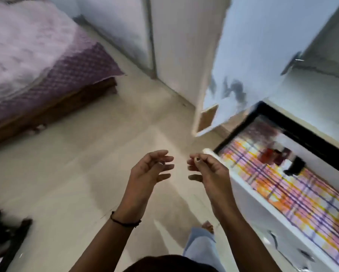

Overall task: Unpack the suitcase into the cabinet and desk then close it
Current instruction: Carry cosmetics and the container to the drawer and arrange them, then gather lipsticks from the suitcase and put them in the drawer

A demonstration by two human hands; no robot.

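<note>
Left hand is up at chest height, fingers loosely spread and curled, holding nothing. Right hand is level with it and just apart, fingers tucked in, thumb against forefinger. A pale bit shows at its tip, but through the blur I cannot tell whether that is pinched or only the furniture's corner behind.

Down at the lower left edge sits a dark shape on the floor. It could be the suitcase, though it is too smeared to say, and open or closed can't be read.

To the right stands a white unit, its black-framed top lined with a checked cloth in orange, pink and purple. On that cloth lie a reddish thing and a black thing, close together.

Further back a pale blue door with a handle hangs open; what is behind it is hidden. Far left is a bed under a purple quilt.

My read: some items look put away, the hands are between trips, and closing the case is probably not yet done.
</note>
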